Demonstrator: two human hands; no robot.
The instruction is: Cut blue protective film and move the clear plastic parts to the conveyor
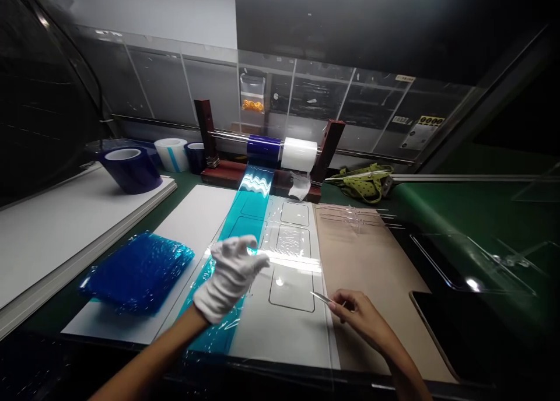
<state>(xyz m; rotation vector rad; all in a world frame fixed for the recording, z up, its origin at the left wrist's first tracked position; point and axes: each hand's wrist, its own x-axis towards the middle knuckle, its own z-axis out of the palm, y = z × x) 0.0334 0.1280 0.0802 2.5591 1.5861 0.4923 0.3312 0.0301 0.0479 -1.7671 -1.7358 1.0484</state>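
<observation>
My left hand (pixel 234 270), in a white glove, hovers over the strip of clear blue film (pixel 247 206). Its thumb stands apart from the curled fingers, and I see nothing between them. My right hand (pixel 356 310) is bare and closed on a slim pointed metal tool (pixel 321 298), whose tip points left over the white template sheet (pixel 284 337). Black rounded outlines mark that sheet, and a small clear film piece (pixel 290 241) lies on one of them. The blue film runs down from a dark blue roll (pixel 263 150) on a rod.
A pile of blue film pieces (pixel 137 275) lies left. The dark red roll stand (pixel 332 150) also carries a white roll (pixel 300 154). Spare rolls (pixel 131 171) stand back left. Brown board (pixel 363 261), a dark phone-like slab (pixel 450 331) and a green dotted pouch (pixel 365 182) are right.
</observation>
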